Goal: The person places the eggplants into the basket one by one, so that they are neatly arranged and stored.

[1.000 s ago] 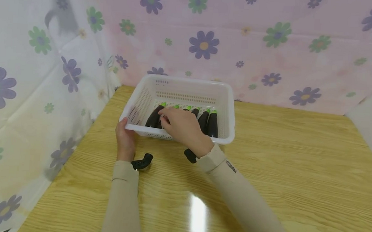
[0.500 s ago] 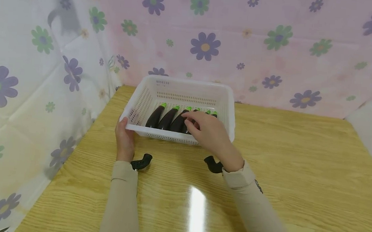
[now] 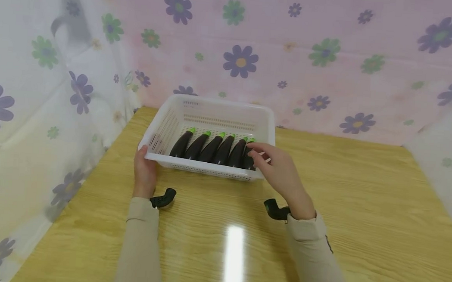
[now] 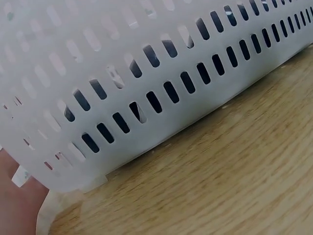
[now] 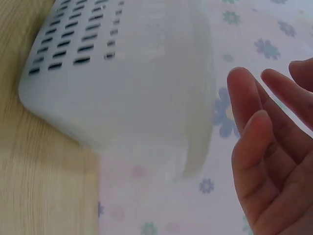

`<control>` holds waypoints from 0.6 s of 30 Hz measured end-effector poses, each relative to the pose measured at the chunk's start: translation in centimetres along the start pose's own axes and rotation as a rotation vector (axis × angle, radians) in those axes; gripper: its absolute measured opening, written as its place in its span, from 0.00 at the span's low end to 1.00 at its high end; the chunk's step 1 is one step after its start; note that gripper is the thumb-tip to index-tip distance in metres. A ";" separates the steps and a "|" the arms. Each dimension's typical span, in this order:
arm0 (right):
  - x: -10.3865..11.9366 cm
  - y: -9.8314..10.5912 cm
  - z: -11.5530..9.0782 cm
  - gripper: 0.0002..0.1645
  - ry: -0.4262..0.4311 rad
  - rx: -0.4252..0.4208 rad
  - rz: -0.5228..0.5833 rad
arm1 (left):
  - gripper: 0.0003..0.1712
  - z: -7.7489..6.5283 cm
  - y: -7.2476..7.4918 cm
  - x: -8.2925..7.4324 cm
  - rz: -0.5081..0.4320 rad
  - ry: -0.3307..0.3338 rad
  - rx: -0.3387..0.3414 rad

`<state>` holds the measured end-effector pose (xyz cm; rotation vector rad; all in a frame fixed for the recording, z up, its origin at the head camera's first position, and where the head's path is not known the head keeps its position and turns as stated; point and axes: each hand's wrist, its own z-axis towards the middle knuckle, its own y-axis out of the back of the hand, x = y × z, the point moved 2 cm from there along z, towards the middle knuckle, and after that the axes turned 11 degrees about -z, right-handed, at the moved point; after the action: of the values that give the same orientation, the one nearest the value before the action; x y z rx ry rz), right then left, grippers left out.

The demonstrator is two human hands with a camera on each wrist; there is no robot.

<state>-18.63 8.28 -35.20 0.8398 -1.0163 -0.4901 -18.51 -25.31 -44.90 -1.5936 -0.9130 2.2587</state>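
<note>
A white plastic basket [image 3: 220, 110] with slotted walls stands on the table, and several dark eggplants [image 3: 210, 149] with green tips lie side by side inside it. My left hand [image 3: 144, 175] holds the basket's front left corner, thumb over the rim; only part of that hand [image 4: 19, 205] shows at the edge of the left wrist view. Over the basket's front right side is my right hand [image 3: 284, 172], its fingers loosely bent beside the rightmost eggplant [image 3: 249, 156]. In the right wrist view, nothing is between the fingers of this hand [image 5: 279, 166].
The wood-grain table [image 3: 361, 218] extends to the right of the basket and in front of it. A flowered cloth [image 3: 330, 91] hangs behind the table and along its sides. Black curved mounts [image 3: 164, 198] sit at both wrists.
My right hand has moved rightward across the basket, from over the left eggplants to the right end, uncovering the row. The left hand has kept its hold on the corner.
</note>
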 end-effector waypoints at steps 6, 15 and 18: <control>-1.7 1.6 -0.5 0.21 -0.091 -0.045 0.037 | 0.31 0.0 0.7 -0.6 -0.051 -0.003 0.005; -3.1 2.2 -0.6 0.25 -0.130 -0.096 0.069 | 0.31 -0.3 1.3 -0.9 -0.109 -0.011 0.033; -3.1 2.1 -0.8 0.26 -0.098 -0.101 0.053 | 0.30 -0.1 1.5 -2.0 -0.162 -0.047 -0.022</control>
<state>-19.39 12.04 -35.36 0.7030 -1.0922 -0.5371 -17.39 -27.44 -44.33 -1.4246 -1.0420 2.1895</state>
